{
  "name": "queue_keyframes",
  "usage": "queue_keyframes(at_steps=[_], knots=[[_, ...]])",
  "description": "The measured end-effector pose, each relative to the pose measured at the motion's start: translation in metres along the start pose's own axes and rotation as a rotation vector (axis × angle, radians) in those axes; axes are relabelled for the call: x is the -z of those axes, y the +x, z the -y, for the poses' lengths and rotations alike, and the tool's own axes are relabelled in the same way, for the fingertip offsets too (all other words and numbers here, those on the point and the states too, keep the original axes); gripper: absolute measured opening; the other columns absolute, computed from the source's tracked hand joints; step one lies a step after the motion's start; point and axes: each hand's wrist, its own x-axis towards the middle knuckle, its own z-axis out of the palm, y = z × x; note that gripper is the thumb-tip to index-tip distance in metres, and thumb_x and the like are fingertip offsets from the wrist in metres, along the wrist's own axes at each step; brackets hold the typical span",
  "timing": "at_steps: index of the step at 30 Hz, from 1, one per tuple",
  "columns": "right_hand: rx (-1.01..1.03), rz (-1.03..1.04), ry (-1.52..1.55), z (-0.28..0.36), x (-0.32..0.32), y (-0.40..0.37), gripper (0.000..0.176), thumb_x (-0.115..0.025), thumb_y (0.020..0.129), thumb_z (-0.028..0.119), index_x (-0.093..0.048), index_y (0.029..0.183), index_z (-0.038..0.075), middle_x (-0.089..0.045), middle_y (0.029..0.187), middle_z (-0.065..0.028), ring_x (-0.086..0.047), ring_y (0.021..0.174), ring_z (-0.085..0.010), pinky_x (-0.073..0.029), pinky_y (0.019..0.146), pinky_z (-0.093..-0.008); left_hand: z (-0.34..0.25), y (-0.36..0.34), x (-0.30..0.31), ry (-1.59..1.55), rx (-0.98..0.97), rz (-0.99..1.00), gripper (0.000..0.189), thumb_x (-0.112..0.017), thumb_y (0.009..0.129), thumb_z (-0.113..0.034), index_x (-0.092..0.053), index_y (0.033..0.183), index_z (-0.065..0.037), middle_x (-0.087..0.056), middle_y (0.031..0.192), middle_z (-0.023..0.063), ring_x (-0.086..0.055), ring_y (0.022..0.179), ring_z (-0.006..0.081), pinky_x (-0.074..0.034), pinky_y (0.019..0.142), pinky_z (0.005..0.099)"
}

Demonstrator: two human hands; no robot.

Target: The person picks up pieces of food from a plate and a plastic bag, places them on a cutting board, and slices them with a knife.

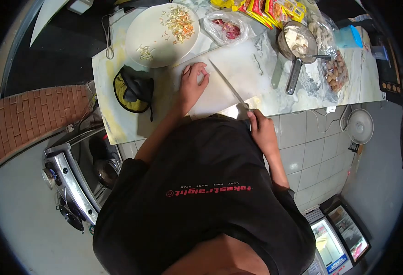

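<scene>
My right hand is closed around the handle of a long kitchen knife. Its blade slants up and left across a white cutting board, with the tip near the far edge. My left hand rests at the board's left side, fingers loosely bent and thumb apart, and I see nothing in it. Just beyond it, a large white oval plate carries shredded vegetables in pale green and orange, plus a smaller pale heap.
Left on the marble counter lies a black and yellow pouch. Behind the board sit a plastic bag of reddish-purple pieces and yellow-red packets. Rightward are a pan with pale contents and a bag of brown round items.
</scene>
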Motion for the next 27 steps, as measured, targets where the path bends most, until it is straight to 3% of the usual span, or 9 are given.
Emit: queue_keyframes(at_steps=[7,9,13,18,27], knots=[[-0.038,0.050,0.057,0.009,0.003,-0.007,0.035,-0.054,0.104,0.028,-0.066,0.103,-0.004,-0.061,0.069,-0.0299,-0.061,0.071,-0.0505,-0.047,0.061,-0.0536,-0.003,0.000,0.001,0.008,0.016,0.003,0.038,-0.073,0.079,0.002,-0.059,0.114,-0.005,-0.066,0.087,0.0055,-0.057,0.083,0.0227,-0.048,0.080,0.0357],[-0.025,0.052,0.031,0.008,0.001,-0.006,0.034,-0.054,0.104,0.027,-0.066,0.101,-0.004,-0.061,0.070,-0.0303,-0.061,0.072,-0.0503,-0.047,0.062,-0.0535,-0.002,0.000,0.000,-0.008,0.032,0.000,0.037,-0.072,0.079,0.000,-0.058,0.113,-0.008,-0.065,0.086,0.0039,-0.058,0.083,0.0251,-0.047,0.082,0.0401],[-0.027,0.083,-0.020,0.011,0.002,-0.005,0.033,-0.053,0.104,0.028,-0.064,0.100,-0.003,-0.062,0.070,-0.0292,-0.062,0.071,-0.0502,-0.049,0.062,-0.0549,-0.003,0.000,0.000,0.016,0.029,0.001,0.038,-0.073,0.080,0.002,-0.059,0.114,-0.005,-0.065,0.087,0.0055,-0.057,0.083,0.0229,-0.048,0.080,0.0359],[0.030,0.050,-0.313,0.008,-0.012,-0.004,0.031,-0.048,0.105,0.033,-0.057,0.102,0.003,-0.066,0.068,-0.0259,-0.066,0.066,-0.0475,-0.053,0.059,-0.0560,-0.004,0.000,0.001,0.017,0.028,0.010,0.039,-0.073,0.080,0.002,-0.059,0.115,-0.006,-0.065,0.087,0.0052,-0.057,0.083,0.0226,-0.048,0.081,0.0358],[0.085,0.080,-0.508,0.003,-0.023,0.012,0.032,-0.042,0.107,0.038,-0.047,0.107,0.006,-0.068,0.068,-0.0234,-0.068,0.062,-0.0435,-0.054,0.053,-0.0530,-0.002,0.000,-0.001,0.040,0.015,-0.014,0.042,-0.074,0.078,0.002,-0.057,0.116,-0.004,-0.062,0.084,0.0041,-0.055,0.081,0.0228,-0.048,0.081,0.0362]])
